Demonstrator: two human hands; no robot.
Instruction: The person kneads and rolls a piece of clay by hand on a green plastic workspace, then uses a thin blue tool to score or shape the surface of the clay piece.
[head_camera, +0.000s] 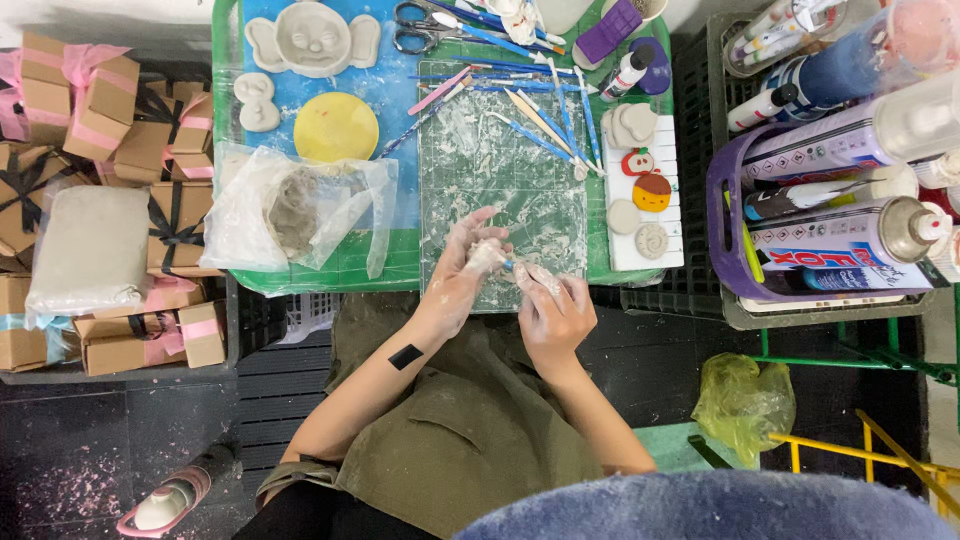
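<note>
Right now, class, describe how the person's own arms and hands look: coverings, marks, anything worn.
Both forearms are bare, with no sleeves reaching them. The left arm carries a small black rectangular patch near the wrist. The left hand and right hand are coated in pale, dried clay, thickest on the fingers. No gloves show.

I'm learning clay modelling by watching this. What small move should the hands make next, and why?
Probably draw the blue tool in the right hand a little further across the clay piece pinched in the left hand: its tip sits right at the piece, held just above the cutting mat.
</note>
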